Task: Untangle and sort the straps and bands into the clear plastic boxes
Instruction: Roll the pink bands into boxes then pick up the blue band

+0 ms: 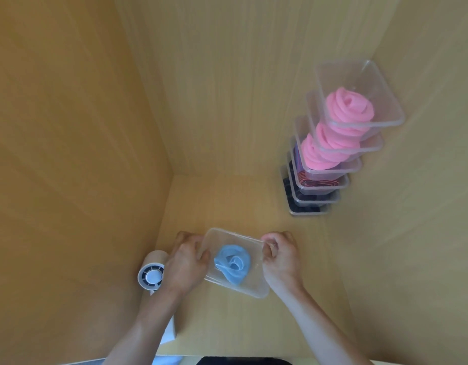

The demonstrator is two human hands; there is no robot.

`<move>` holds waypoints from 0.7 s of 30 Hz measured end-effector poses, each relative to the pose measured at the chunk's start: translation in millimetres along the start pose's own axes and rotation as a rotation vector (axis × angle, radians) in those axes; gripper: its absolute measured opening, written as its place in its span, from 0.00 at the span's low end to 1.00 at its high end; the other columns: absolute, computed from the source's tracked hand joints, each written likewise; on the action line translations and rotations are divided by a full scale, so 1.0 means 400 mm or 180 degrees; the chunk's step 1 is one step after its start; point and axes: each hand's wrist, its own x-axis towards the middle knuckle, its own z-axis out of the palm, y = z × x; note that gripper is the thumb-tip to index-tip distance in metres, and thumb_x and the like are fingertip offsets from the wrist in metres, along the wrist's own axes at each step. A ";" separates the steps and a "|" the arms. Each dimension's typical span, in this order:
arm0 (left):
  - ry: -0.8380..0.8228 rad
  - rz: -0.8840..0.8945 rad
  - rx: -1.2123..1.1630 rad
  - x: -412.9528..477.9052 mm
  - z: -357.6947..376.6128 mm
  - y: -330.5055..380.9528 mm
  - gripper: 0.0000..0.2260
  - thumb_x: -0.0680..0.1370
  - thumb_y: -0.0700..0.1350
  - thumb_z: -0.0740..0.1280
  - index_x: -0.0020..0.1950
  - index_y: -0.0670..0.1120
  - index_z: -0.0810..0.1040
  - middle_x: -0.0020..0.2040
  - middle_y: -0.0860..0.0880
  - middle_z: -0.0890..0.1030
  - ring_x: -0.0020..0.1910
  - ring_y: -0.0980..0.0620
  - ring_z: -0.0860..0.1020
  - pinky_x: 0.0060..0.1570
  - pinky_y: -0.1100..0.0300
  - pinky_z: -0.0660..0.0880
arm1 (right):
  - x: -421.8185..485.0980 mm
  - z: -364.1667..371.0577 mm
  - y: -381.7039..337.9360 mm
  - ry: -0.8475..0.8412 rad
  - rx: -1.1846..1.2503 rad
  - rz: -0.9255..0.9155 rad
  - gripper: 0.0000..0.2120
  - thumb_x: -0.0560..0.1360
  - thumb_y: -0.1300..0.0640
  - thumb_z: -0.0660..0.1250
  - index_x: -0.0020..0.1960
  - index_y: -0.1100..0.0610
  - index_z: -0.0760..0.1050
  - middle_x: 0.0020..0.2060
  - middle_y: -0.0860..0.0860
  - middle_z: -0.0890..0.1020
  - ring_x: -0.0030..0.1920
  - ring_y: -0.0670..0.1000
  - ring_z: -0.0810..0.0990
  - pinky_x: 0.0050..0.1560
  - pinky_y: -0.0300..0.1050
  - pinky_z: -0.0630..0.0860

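A clear plastic box (256, 285) sits low in the middle of the wooden surface, with a coiled light blue band (232, 263) inside it. My left hand (186, 262) grips the box's left end, fingers curled over its rim. My right hand (280, 255) grips the right end the same way. At the right wall stands a leaning stack of several clear boxes (333, 154); the upper ones hold coiled pink bands (348, 106), the lower ones hold purple, red-striped and dark straps (318, 183).
A small white cylindrical fan (152, 271) lies just left of my left wrist, with a white object (169, 331) below it under my forearm. Wooden walls close in on the left, back and right. The table's front edge runs along the bottom.
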 end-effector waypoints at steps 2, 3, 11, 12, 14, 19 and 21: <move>-0.0111 -0.0063 0.0014 0.007 0.004 0.009 0.11 0.79 0.45 0.66 0.60 0.46 0.77 0.51 0.50 0.76 0.51 0.46 0.78 0.44 0.58 0.70 | -0.009 0.007 0.016 0.0108 -0.0142 -0.0162 0.11 0.75 0.68 0.67 0.48 0.52 0.80 0.48 0.43 0.72 0.51 0.46 0.74 0.55 0.31 0.66; -0.0146 -0.0080 0.0008 0.008 0.007 0.015 0.12 0.79 0.44 0.65 0.62 0.46 0.76 0.50 0.50 0.77 0.52 0.45 0.78 0.44 0.57 0.70 | -0.013 0.009 0.023 0.0093 -0.0089 -0.0152 0.11 0.76 0.67 0.67 0.49 0.52 0.79 0.49 0.42 0.72 0.52 0.45 0.75 0.56 0.31 0.67; -0.0476 0.0140 0.0010 -0.029 0.043 0.036 0.31 0.80 0.41 0.56 0.80 0.63 0.53 0.63 0.56 0.66 0.53 0.46 0.78 0.47 0.55 0.74 | -0.005 0.007 0.056 -0.0073 0.0266 -0.0201 0.12 0.79 0.66 0.64 0.51 0.49 0.80 0.49 0.42 0.76 0.49 0.41 0.81 0.56 0.41 0.77; -0.0476 0.0159 0.0121 -0.030 0.053 0.037 0.31 0.80 0.41 0.56 0.80 0.61 0.54 0.63 0.54 0.65 0.56 0.47 0.76 0.51 0.54 0.74 | 0.000 0.007 0.060 -0.0083 0.0218 -0.0229 0.13 0.79 0.65 0.64 0.52 0.49 0.80 0.49 0.42 0.76 0.49 0.42 0.81 0.56 0.43 0.77; -0.0331 0.0326 0.0414 -0.031 0.076 0.036 0.30 0.78 0.44 0.54 0.80 0.55 0.56 0.70 0.51 0.62 0.68 0.48 0.69 0.63 0.52 0.71 | 0.007 0.010 0.067 -0.0070 -0.0006 -0.0349 0.12 0.79 0.65 0.64 0.52 0.50 0.81 0.48 0.42 0.76 0.48 0.46 0.80 0.54 0.48 0.78; -0.0071 0.0606 0.0811 -0.032 0.108 0.028 0.35 0.74 0.54 0.44 0.81 0.46 0.58 0.81 0.50 0.57 0.79 0.51 0.56 0.76 0.54 0.59 | -0.013 0.005 0.034 0.0049 -0.1481 -0.0902 0.15 0.78 0.54 0.57 0.57 0.55 0.80 0.54 0.48 0.78 0.54 0.54 0.78 0.57 0.51 0.76; -0.0076 0.0635 0.0830 -0.033 0.111 0.023 0.35 0.75 0.57 0.44 0.81 0.47 0.57 0.82 0.50 0.56 0.80 0.51 0.55 0.76 0.54 0.57 | -0.043 0.008 0.010 -0.0313 -0.1673 -0.0804 0.28 0.79 0.46 0.48 0.70 0.57 0.74 0.68 0.51 0.74 0.68 0.55 0.73 0.69 0.51 0.69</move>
